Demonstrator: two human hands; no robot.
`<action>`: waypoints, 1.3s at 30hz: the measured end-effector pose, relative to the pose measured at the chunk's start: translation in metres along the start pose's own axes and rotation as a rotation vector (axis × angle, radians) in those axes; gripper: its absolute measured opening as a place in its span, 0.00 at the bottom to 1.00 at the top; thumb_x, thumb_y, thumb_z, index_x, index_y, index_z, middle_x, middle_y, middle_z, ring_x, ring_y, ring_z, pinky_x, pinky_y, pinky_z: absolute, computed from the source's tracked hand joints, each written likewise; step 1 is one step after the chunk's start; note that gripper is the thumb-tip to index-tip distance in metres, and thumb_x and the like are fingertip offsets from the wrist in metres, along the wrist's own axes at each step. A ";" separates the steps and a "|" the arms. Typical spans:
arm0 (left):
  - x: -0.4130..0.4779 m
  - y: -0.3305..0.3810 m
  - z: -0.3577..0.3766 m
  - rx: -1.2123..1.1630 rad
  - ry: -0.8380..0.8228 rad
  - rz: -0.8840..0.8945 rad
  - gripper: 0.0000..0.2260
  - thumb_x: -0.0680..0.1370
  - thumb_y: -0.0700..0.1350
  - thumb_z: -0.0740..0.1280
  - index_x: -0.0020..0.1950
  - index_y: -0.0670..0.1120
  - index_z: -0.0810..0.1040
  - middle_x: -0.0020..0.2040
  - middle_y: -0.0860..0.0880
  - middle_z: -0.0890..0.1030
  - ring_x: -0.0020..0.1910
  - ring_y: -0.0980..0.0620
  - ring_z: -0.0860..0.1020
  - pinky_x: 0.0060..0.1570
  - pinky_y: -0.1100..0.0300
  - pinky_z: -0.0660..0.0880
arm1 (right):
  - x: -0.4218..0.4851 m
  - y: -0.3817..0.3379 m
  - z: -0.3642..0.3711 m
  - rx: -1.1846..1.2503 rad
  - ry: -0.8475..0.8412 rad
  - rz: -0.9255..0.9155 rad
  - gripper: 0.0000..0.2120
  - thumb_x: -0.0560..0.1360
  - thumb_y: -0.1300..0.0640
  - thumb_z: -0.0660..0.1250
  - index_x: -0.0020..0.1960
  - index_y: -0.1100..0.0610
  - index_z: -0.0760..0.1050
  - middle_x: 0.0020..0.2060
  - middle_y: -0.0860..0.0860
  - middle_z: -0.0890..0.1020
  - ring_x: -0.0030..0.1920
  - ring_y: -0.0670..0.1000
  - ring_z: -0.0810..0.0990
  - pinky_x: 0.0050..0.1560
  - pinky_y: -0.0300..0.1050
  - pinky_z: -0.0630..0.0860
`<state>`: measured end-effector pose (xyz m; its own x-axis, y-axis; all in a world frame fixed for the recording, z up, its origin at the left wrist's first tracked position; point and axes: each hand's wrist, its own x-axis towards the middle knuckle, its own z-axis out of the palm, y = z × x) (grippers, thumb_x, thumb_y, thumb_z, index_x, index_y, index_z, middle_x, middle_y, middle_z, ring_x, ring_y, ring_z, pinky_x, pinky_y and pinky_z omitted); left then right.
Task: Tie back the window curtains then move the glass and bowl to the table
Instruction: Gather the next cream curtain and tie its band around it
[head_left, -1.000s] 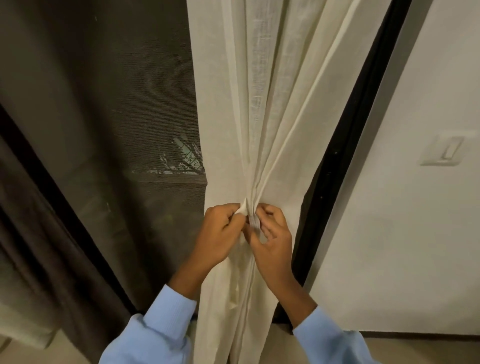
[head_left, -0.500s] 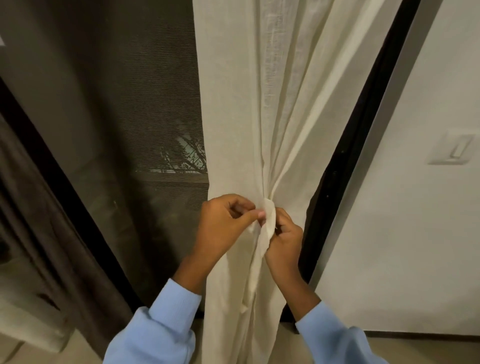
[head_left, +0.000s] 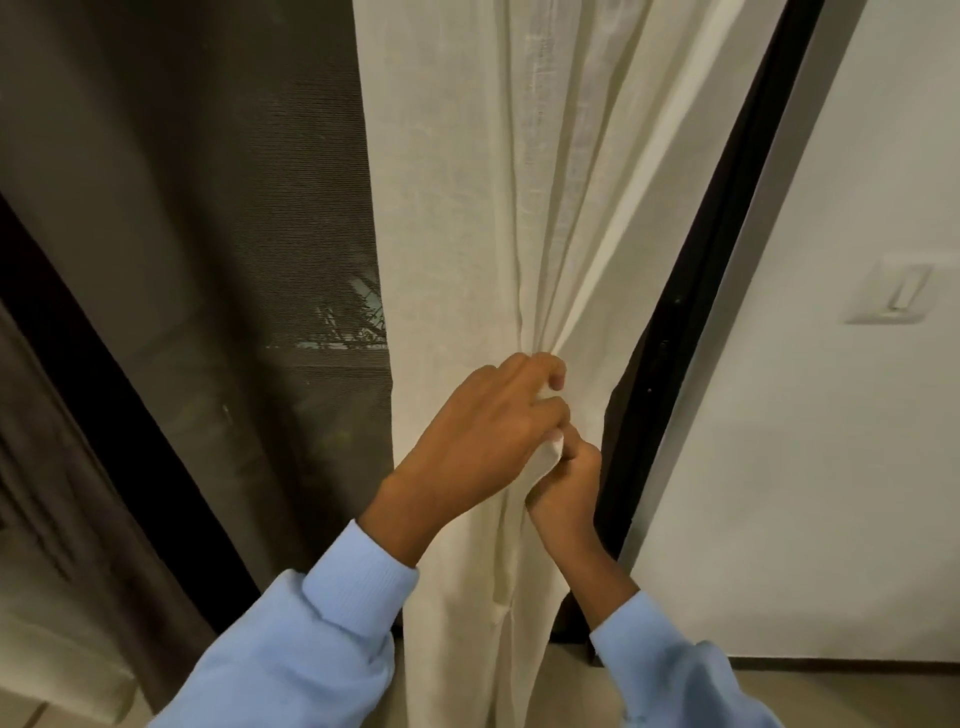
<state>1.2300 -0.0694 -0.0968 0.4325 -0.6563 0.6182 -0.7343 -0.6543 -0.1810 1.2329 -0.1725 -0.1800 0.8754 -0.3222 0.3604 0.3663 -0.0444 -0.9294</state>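
Cream sheer curtain (head_left: 498, 208) hangs down the frame's centre, gathered at mid-height — the left hand (head_left: 483, 431) pinches its folds from above, the right hand (head_left: 566, 483) grips a fabric strip (head_left: 550, 452) just beneath.

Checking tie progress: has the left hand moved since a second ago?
Yes. The left hand has crossed rightward over the cream curtain, toward the black window frame, and now overlaps the right hand.
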 end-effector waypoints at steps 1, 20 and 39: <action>0.003 0.000 0.001 -0.010 -0.016 0.009 0.05 0.72 0.37 0.71 0.47 0.44 0.80 0.46 0.46 0.79 0.40 0.48 0.78 0.30 0.54 0.75 | 0.001 0.004 -0.002 0.017 -0.025 0.031 0.21 0.82 0.65 0.56 0.34 0.55 0.78 0.25 0.44 0.77 0.29 0.42 0.77 0.34 0.39 0.74; 0.067 0.025 -0.043 0.460 -1.153 0.105 0.01 0.77 0.40 0.66 0.46 0.43 0.76 0.32 0.51 0.68 0.28 0.54 0.66 0.31 0.63 0.63 | 0.017 -0.002 -0.011 -0.015 -0.085 0.011 0.12 0.74 0.71 0.68 0.42 0.55 0.80 0.33 0.40 0.83 0.37 0.41 0.82 0.41 0.35 0.79; 0.158 0.022 0.016 -0.769 -0.384 -0.448 0.04 0.73 0.37 0.72 0.47 0.41 0.82 0.41 0.48 0.82 0.26 0.54 0.76 0.30 0.66 0.75 | 0.001 0.009 0.014 0.149 0.112 -0.012 0.10 0.75 0.69 0.69 0.42 0.54 0.79 0.37 0.48 0.83 0.38 0.46 0.80 0.43 0.36 0.76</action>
<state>1.2906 -0.1931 -0.0153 0.7969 -0.5731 0.1914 -0.5421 -0.5384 0.6452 1.2413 -0.1595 -0.1869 0.8332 -0.4257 0.3531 0.4267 0.0885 -0.9001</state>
